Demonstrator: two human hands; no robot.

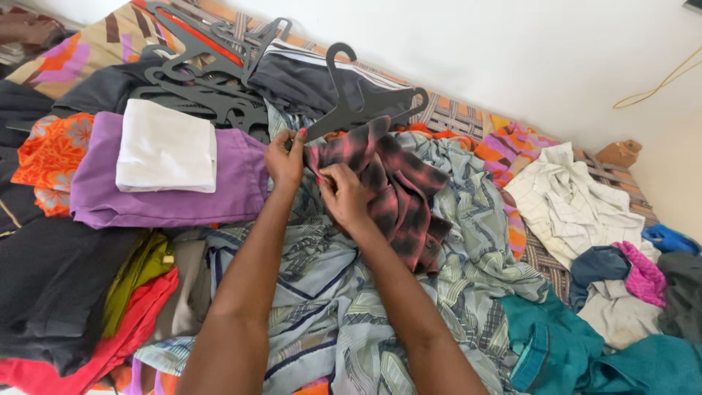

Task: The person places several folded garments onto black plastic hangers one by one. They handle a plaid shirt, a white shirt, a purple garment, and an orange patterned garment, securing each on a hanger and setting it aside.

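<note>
My left hand [284, 159] grips one arm of a dark grey plastic hanger [358, 106] and the edge of a red-and-black checked garment [398, 194]. Just to its right, my right hand [344, 194] pinches the same checked cloth. The hanger's hook points up and away from me; its left arm is partly tucked under the garment. The checked garment drapes over a grey-blue patterned cloth [329, 292] spread across the bed.
A folded white cloth [167, 146] lies on a folded purple one [168, 194] at left. Several dark hangers [212, 66] are piled behind. Crumpled white [578, 205], teal [578, 351], pink and blue clothes lie at right. Black, green and red clothes lie at lower left.
</note>
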